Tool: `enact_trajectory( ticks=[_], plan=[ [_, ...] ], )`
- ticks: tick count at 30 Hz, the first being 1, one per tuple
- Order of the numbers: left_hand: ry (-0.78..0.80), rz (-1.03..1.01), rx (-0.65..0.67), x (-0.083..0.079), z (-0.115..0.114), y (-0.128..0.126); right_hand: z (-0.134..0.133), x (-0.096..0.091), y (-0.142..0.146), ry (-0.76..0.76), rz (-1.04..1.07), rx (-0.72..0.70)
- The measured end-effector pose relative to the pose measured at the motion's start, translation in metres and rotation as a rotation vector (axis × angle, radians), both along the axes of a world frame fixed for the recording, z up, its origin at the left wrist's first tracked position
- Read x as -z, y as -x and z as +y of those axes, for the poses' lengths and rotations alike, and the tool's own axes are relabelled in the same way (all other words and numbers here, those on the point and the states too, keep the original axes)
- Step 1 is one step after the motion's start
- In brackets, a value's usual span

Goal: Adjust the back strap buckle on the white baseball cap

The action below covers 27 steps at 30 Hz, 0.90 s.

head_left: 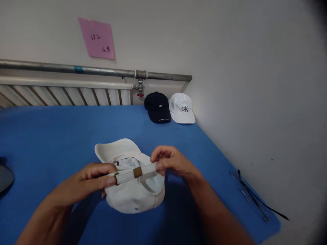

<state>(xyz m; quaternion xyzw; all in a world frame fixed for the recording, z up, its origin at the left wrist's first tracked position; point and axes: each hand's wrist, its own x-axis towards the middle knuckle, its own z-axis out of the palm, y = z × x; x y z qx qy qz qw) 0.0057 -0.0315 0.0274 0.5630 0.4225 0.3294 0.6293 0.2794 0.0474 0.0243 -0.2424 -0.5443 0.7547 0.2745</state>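
Observation:
A white cap (133,195) lies upside down on the blue table (63,136), brim pointing away from me. Its back strap (127,175) with a brown loop and metal ring is stretched between my hands. My left hand (93,178) pinches the strap's left end at the ring. My right hand (170,160) pinches the strap's right end, fingers closed.
A dark navy cap (158,108) and a white cap with a logo (182,109) sit at the table's far right corner by the wall. Thin wire hangers (251,195) lie at the right edge. A dark object (5,177) pokes in at the left. A radiator (63,95) and pipe run behind.

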Motion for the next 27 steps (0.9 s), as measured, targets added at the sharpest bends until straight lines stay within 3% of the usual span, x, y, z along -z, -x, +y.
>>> enact_trajectory(
  ticks=[3, 5, 9, 11, 14, 19, 23, 27],
  plan=[
    [-0.107, 0.179, 0.130, -0.007, 0.002, 0.001, 0.004, 0.008, 0.001, 0.027, 0.087, 0.141],
    [-0.245, 0.314, 0.141, -0.014, 0.001, 0.003, 0.006, 0.013, 0.002, 0.015, 0.084, 0.196],
    [-0.517, 0.563, 0.033, -0.031, -0.004, 0.009, 0.011, 0.018, 0.000, -0.052, 0.035, 0.192],
    [-0.583, 0.587, -0.007, -0.042, -0.007, 0.011, 0.012, 0.018, -0.002, -0.068, 0.059, 0.174],
    [-0.483, 0.398, -0.138, -0.057, -0.010, 0.007, 0.014, 0.019, -0.005, -0.064, 0.132, 0.148],
    [-0.174, -0.156, -0.556, -0.070, -0.019, -0.005, 0.008, 0.026, 0.002, 0.028, 0.204, 0.009],
    [-0.012, -0.315, -0.643, -0.071, -0.022, -0.003, -0.006, 0.025, 0.017, 0.098, 0.209, -0.105],
    [0.149, -0.632, -0.800, -0.067, -0.014, -0.002, -0.019, 0.018, 0.028, 0.264, 0.342, -0.012]
  ],
)
